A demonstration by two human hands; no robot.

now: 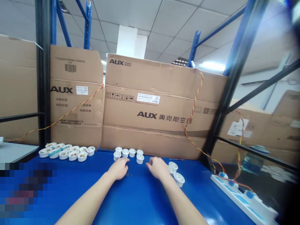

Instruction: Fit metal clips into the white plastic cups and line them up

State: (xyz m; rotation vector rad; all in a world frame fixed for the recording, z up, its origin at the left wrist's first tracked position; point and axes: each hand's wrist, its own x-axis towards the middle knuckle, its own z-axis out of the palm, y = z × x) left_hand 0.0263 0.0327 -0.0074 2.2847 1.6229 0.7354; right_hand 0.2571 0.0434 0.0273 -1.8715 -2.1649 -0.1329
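Note:
My left hand [119, 168] is low over the blue table [131, 203], just in front of white round pieces [125, 152], its fingers bent and pointing right. Whether it holds anything is hidden. Beside it lie a few tiny dark screws [128, 174]. My right hand [156, 166] is right of a white round piece [140, 158], with curled fingers whose grip is too small to tell. Close to its right side stand more white round pieces [179, 179], partly behind the hand.
Several white cups with small parts [73, 155] stand at the back left, a teal tool [55, 152] across them. Cardboard boxes [150, 115] form the back wall. A white power strip [243, 200] with twisted wires lies at the right beside a dark post [217, 115].

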